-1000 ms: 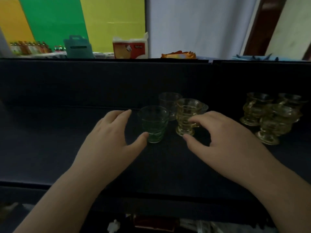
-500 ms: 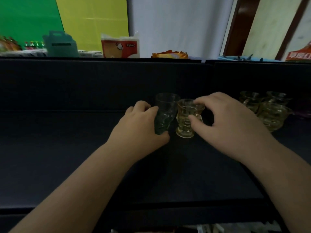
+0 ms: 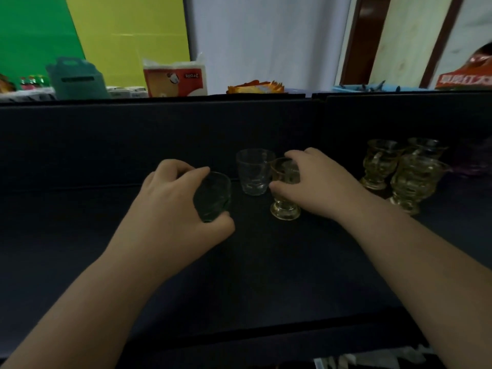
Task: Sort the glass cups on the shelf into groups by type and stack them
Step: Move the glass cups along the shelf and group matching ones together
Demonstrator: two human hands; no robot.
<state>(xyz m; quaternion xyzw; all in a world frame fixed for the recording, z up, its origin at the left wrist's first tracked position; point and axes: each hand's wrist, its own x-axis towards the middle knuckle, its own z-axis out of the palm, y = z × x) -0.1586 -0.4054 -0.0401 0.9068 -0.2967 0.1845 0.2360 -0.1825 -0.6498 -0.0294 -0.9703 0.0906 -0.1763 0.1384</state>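
On the dark shelf (image 3: pixel 266 275), my left hand (image 3: pixel 170 206) is wrapped around a small green glass cup (image 3: pixel 215 198), thumb in front and fingers over its rim. My right hand (image 3: pixel 319 187) grips an amber footed cup (image 3: pixel 283 193) by its bowl, and the cup's foot rests on the shelf. A clear glass tumbler (image 3: pixel 254 171) stands free just behind and between the two held cups. At the right, three amber footed cups (image 3: pixel 410 174) stand close together, one in front of the other two.
The shelf's dark back wall (image 3: pixel 159 134) rises right behind the cups. Above it sit a teal box (image 3: pixel 77 81), a red-and-white tissue pack (image 3: pixel 175 79) and an orange snack bag (image 3: pixel 255 87). A faint purple glass (image 3: pixel 471 161) stands at far right.
My left hand has closed on the green cup and drawn it left, away from the clear tumbler. My right hand has closed on the amber footed cup.
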